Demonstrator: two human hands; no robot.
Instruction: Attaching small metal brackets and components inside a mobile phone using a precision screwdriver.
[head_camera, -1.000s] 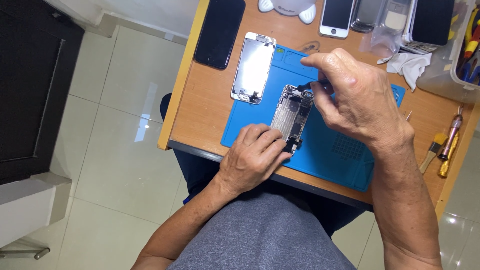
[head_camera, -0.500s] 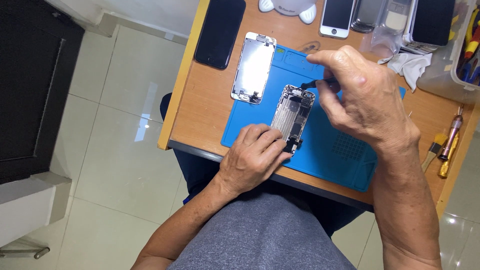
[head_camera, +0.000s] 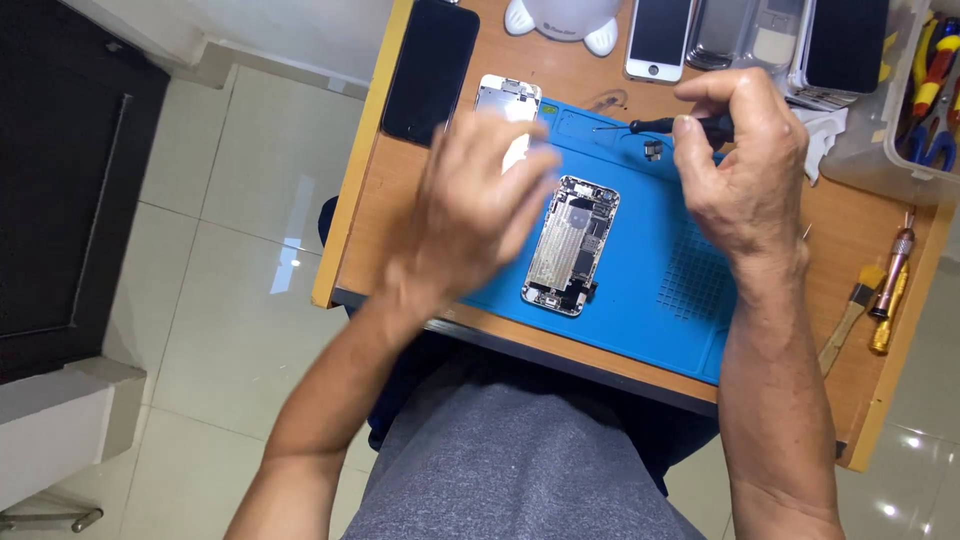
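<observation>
An opened phone body (head_camera: 572, 245) with its inner parts showing lies on a blue work mat (head_camera: 660, 290). My left hand (head_camera: 470, 205) is blurred, raised over the mat's left edge, fingers spread, holding nothing. It partly covers a detached white phone screen (head_camera: 505, 100). My right hand (head_camera: 745, 165) is at the mat's far right corner and grips a thin black screwdriver (head_camera: 660, 125), its tip pointing left. A small dark part (head_camera: 653, 151) lies on the mat just below the screwdriver.
On the wooden desk (head_camera: 370, 210) lie a black phone (head_camera: 430, 70), a white phone (head_camera: 660, 40), other phones and a white stand (head_camera: 560, 18) at the back. A clear bin of tools (head_camera: 915, 100) stands far right. A brush (head_camera: 850, 315) and screwdrivers (head_camera: 890, 290) lie right of the mat.
My left hand let go of the phone body's lower end and lifted up and left. My right hand moved from over the phone to the mat's far right corner with the screwdriver.
</observation>
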